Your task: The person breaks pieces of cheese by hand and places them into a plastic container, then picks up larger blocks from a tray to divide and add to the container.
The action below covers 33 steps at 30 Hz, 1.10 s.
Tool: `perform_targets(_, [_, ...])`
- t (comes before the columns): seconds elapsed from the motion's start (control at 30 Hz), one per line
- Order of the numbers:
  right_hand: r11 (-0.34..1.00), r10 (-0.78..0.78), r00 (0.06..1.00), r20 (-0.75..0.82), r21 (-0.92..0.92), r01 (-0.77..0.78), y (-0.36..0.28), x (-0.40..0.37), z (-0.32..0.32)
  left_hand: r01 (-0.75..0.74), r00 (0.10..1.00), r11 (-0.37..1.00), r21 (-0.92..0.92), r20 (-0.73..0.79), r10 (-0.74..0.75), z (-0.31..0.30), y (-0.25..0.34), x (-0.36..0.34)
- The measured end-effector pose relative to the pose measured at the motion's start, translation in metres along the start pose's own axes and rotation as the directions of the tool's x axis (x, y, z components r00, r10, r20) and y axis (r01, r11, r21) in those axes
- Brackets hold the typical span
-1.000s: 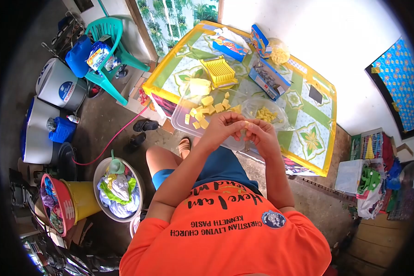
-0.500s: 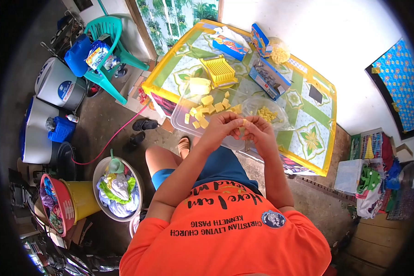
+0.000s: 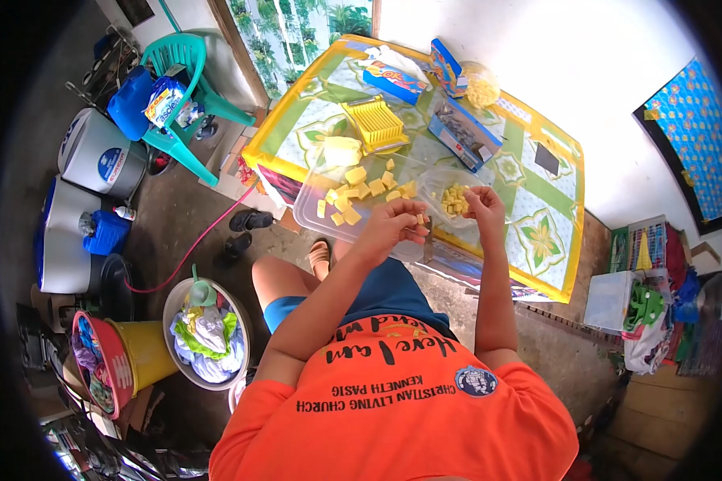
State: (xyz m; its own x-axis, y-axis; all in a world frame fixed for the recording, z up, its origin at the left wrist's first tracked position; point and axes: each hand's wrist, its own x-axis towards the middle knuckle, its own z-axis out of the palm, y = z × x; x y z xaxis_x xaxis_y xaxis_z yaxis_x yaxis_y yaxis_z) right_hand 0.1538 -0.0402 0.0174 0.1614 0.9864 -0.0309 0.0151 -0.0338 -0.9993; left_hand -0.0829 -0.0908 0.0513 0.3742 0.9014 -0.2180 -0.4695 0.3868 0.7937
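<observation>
My left hand (image 3: 395,230) pinches a small yellow cheese-like piece (image 3: 420,219) between thumb and fingers, over the near edge of the table. A narrow brownish strip (image 3: 428,247) stands just beside these fingers. My right hand (image 3: 488,213) is at the right side of a clear plastic bowl (image 3: 435,181), fingertips pinched together; I cannot tell what they hold. Small yellow cubes (image 3: 455,199) lie in that bowl. Left of it, a translucent tray (image 3: 305,210) carries larger yellow chunks (image 3: 363,191) and a pale yellow block (image 3: 342,151).
Behind the tray is a yellow slotted rack (image 3: 375,122). Blue boxes (image 3: 464,135) and a round container of pale yellow pieces (image 3: 481,86) stand farther back on the table (image 3: 544,240). At left are a green chair (image 3: 176,52) and a laundry basin (image 3: 207,333).
My hands have parted: the right has moved rightward to the bowl's side, while the left stays near the table edge with a yellow piece.
</observation>
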Motion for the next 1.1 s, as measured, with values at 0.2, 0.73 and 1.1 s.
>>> perform_targets(0.2, [0.992,0.052,0.998,-0.041,-0.109,-0.056,0.016,0.008,-0.012,-0.013,1.000,0.998,-0.062,-0.028,0.011,-0.006,0.002,-0.006])
perform_targets(0.73, [0.991,0.128,0.988,0.090,-0.060,-0.123,0.005,0.002,-0.004,-0.017,0.998,0.995,-0.101,-0.067,0.010,-0.009,0.007,-0.007])
perform_targets(1.1, [0.979,-0.001,0.917,0.400,0.187,-0.080,-0.066,-0.069,0.063,-0.162,0.977,0.986,0.025,-0.136,0.164,0.004,0.014,-0.016])
